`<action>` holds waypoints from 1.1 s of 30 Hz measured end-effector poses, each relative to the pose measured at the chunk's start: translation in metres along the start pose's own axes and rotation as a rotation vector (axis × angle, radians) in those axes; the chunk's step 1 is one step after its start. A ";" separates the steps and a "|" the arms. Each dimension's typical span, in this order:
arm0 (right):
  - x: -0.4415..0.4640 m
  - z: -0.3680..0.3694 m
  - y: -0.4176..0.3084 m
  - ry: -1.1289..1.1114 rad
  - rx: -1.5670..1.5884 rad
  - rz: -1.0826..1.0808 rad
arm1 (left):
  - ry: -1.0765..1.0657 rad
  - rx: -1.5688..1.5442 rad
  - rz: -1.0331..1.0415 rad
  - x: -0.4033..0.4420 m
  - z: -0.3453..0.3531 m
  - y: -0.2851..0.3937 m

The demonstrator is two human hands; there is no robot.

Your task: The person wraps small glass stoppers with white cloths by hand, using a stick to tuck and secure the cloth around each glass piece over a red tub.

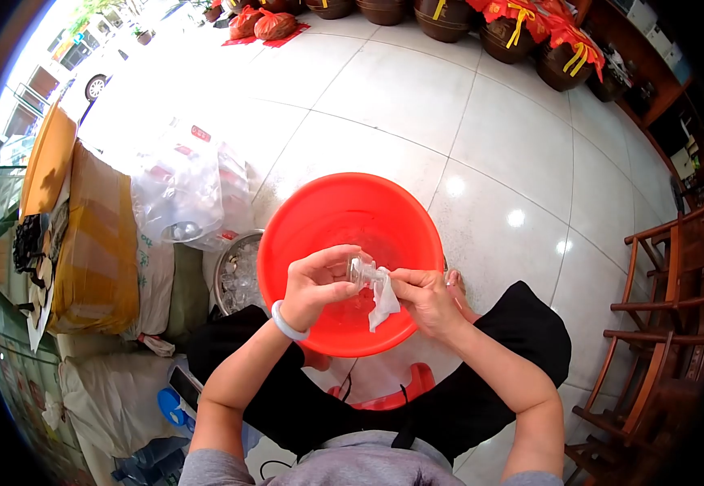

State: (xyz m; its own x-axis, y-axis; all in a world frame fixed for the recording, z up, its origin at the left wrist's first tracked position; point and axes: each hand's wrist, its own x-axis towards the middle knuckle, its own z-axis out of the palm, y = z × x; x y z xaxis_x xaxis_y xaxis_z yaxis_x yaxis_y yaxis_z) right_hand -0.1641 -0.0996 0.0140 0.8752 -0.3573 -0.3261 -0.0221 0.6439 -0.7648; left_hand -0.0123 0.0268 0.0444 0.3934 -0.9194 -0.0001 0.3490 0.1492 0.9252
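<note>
Over a red plastic basin (307, 219), my left hand (317, 283) holds a small clear glass bottle (358, 270) on its side, with the neck pointing right. A bracelet is on that wrist. My right hand (429, 298) pinches a white tissue (383, 306) against the bottle's neck, and the tissue's loose end hangs down. Whether part of the tissue is inside the neck I cannot tell. Beside the basin on the left stands a metal bowl (224, 279) with clear glass pieces (242, 275) in it, partly hidden by my knee.
Clear plastic bags (182, 190) and a taped cardboard box (97, 243) stand at the left. Dark jars (441, 20), some with red cloth covers, line the back. Wooden chairs (651, 356) are on the right. A red stool (400, 393) shows between my legs.
</note>
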 end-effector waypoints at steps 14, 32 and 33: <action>0.001 0.003 -0.029 -0.126 -1.013 -0.745 | -0.016 -0.080 -0.037 -0.004 -0.002 0.000; -0.009 0.002 -0.013 -0.034 -0.623 -0.456 | -0.093 -0.073 -0.036 0.000 -0.003 0.000; -0.008 0.003 -0.015 -0.071 -0.715 -0.556 | -0.109 -0.088 -0.053 0.000 -0.004 0.003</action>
State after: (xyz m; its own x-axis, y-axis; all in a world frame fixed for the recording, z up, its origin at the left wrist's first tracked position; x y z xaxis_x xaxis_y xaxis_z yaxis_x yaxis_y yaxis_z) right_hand -0.1699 -0.1044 0.0297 0.8763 -0.4337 0.2098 0.1384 -0.1906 -0.9719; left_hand -0.0077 0.0289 0.0454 0.2795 -0.9601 -0.0024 0.4423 0.1265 0.8879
